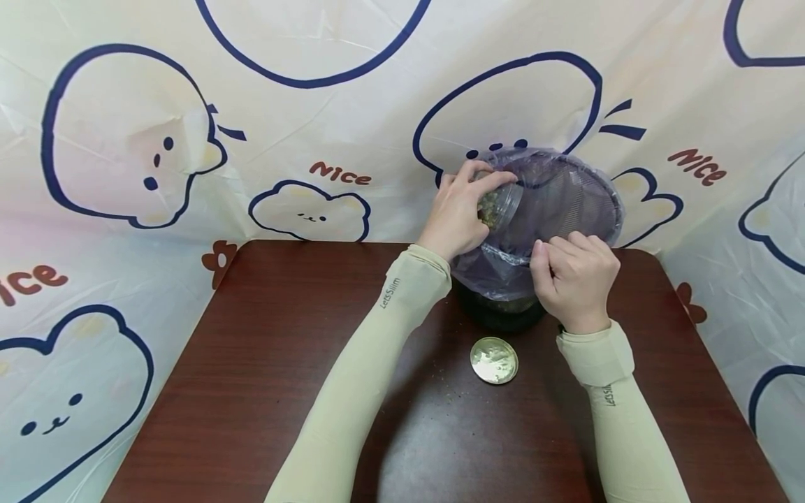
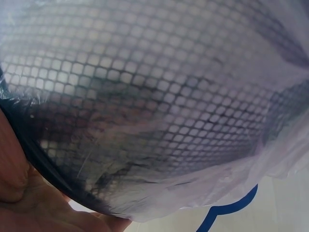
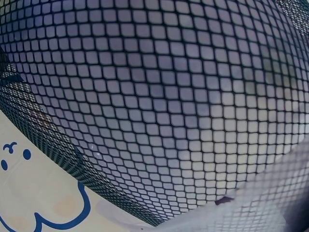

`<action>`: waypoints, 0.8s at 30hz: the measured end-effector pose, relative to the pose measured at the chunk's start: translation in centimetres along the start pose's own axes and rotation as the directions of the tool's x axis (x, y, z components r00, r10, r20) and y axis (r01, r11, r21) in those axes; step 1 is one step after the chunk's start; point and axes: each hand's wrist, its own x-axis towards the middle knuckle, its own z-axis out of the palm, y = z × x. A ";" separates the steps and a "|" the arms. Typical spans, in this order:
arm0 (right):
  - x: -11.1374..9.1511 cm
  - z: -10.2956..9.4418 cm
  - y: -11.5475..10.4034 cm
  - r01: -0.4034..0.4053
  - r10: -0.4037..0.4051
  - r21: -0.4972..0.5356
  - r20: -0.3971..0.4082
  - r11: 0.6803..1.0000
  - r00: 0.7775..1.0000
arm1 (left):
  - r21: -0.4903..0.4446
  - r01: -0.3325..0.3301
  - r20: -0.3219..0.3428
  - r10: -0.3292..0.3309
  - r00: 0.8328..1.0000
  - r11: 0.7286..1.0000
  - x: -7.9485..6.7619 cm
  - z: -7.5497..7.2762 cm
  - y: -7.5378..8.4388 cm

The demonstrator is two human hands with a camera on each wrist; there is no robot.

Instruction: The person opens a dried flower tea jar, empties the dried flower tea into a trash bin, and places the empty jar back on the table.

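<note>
In the head view my left hand [image 1: 459, 209] grips a clear jar [image 1: 508, 207] from its left side. The jar lies tilted at the mouth of a mesh trash bin, and greenish-brown dried bits show inside it. My right hand [image 1: 577, 279] has its fingers curled on the near right rim of the trash bin [image 1: 503, 318]. The bin tilts and wears a translucent purple bag [image 1: 547, 202] folded over its rim. Mesh [image 3: 159, 101] fills the right wrist view. The left wrist view shows bagged mesh [image 2: 145, 96] and part of a hand at lower left.
A round gold-coloured lid [image 1: 494, 360] lies on the dark red-brown table [image 1: 283, 363], just in front of the bin. Small crumbs are scattered left of the lid. A pale curtain [image 1: 352, 119] with cartoon outlines hangs behind the table and along its sides.
</note>
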 end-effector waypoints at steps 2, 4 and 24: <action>0.0 0.0 0.0 0.000 0.000 0.000 0.005 1.000 1.000 | 0.005 0.002 0.001 -0.002 1.000 1.000 0.0 0.0 0.1; 0.0 0.0 0.0 0.000 0.000 -0.003 0.009 1.000 1.000 | 0.008 0.005 0.003 -0.005 1.000 1.000 0.0 0.0 0.1; 0.0 0.0 0.0 0.003 -0.003 -0.003 0.009 1.000 1.000 | 0.009 0.014 -0.001 -0.014 1.000 1.000 -0.1 0.0 0.2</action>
